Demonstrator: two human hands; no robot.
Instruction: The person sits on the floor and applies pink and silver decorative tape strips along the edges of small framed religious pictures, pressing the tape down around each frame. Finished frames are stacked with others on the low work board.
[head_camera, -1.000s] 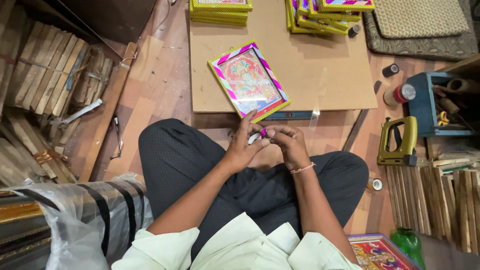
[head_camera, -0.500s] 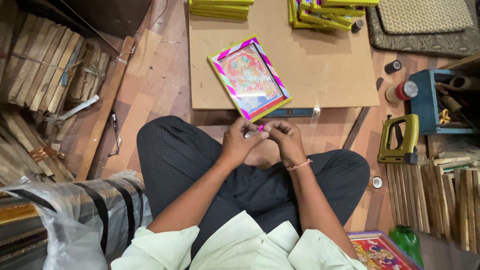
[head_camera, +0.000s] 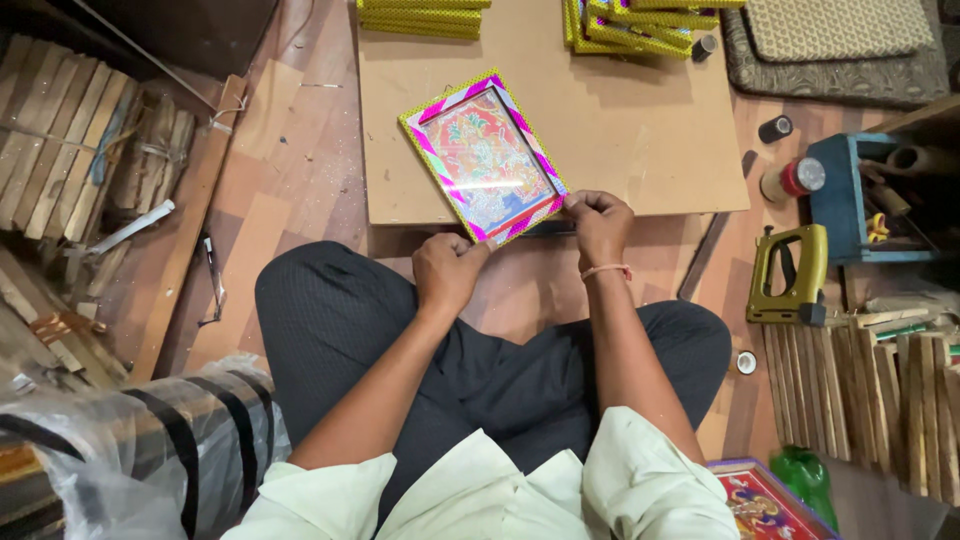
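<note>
A: So, the framed picture (head_camera: 485, 158) with the pink and yellow-green border is lying tilted on the brown board (head_camera: 640, 130), its near corner hanging just over the board's front edge, right in front of your crossed legs.

B: And what are my hands doing with it?

A: Your left hand (head_camera: 448, 272) is curling in at the frame's near corner, fingers bent close together and thumb pressing toward them; whether it is pinching the frame's edge or something small, I cannot tell. Your right hand (head_camera: 598, 222), the one wearing the thin wrist band, is resting closed at the frame's lower right edge, knuckles up, fingertips touching the border.

B: What is lying around me?

A: Stacks of yellow-green frames (head_camera: 640, 22) are sitting at the board's far edge. To your right, a yellow staple gun (head_camera: 790, 275) is lying on the floor near a blue box (head_camera: 850, 190) and wooden strips (head_camera: 880, 400). To your left, bundles of wooden slats (head_camera: 90, 150) are lying piled.
</note>
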